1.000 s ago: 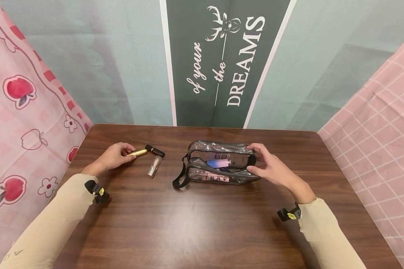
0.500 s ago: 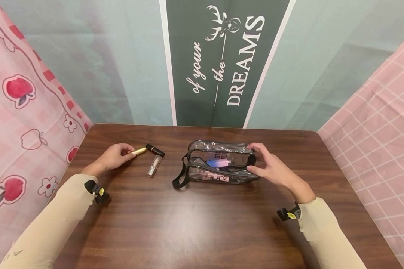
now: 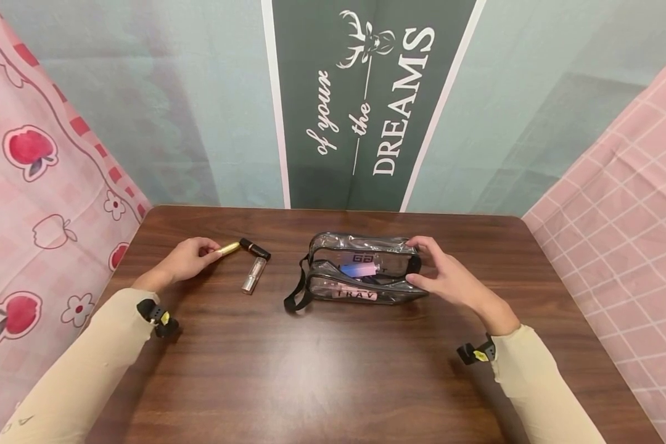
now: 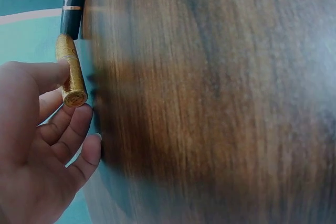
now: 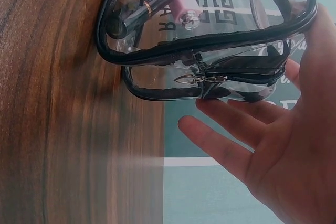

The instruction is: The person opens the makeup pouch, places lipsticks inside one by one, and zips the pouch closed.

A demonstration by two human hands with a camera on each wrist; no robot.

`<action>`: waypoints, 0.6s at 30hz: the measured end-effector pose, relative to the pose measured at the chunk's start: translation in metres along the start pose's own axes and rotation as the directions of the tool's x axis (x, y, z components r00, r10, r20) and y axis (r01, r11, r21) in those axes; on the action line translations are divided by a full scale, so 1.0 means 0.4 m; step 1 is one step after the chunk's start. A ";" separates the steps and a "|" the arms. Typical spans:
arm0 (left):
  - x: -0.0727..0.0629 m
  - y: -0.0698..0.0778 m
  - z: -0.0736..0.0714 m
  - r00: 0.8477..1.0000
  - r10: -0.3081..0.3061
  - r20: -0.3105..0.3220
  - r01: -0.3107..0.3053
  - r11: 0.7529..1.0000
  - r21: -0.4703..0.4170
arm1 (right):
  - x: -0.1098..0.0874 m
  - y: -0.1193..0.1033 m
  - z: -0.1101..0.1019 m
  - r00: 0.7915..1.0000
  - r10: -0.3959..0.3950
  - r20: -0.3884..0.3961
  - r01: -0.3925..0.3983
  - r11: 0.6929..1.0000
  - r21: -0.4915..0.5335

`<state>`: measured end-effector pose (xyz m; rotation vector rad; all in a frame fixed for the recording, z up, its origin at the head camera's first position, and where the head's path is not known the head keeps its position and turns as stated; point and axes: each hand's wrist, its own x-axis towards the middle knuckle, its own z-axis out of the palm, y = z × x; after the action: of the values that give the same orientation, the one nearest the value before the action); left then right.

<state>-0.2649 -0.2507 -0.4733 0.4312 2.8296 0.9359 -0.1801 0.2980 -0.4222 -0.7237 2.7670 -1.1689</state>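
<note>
As left grip [image 3: 185, 258] holds one tube [image 3: 229, 249], right grip [image 3: 451, 277] one bag [image 3: 361, 242], two tubes [image 3: 254, 248] [image 3: 253, 275] nearby, perhaps three bagged [image 3: 359, 269].

Just behind the left hand [image 3: 187, 258], a plain cream sleeve [image 3: 83, 364] covers the forearm, bearing small dark marks [image 3: 24, 422] well back from the wrist. Behind the right hand [image 3: 452, 274] runs a matching cream sleeve [image 3: 538, 382]. Below each hand, a black wrist device [image 3: 165, 327] shows a yellow patch [image 3: 480, 356].
</note>
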 end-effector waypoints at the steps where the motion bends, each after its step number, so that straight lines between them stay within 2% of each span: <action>1: 0.000 0.000 -0.001 1.000 -0.003 0.001 0.003 1.000 0.000 | 0.000 0.000 0.000 1.000 -0.001 0.000 0.001 1.000 -0.001; 18: 0.005 0.013 -0.033 0.999 0.031 -0.020 -0.031 0.999 0.003 | 0.000 -0.001 -0.002 1.000 -0.004 -0.002 0.004 1.000 -0.014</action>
<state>-0.2683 -0.2537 -0.4597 0.4707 2.8506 0.9469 -0.1800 0.2981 -0.4214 -0.7294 2.7799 -1.1523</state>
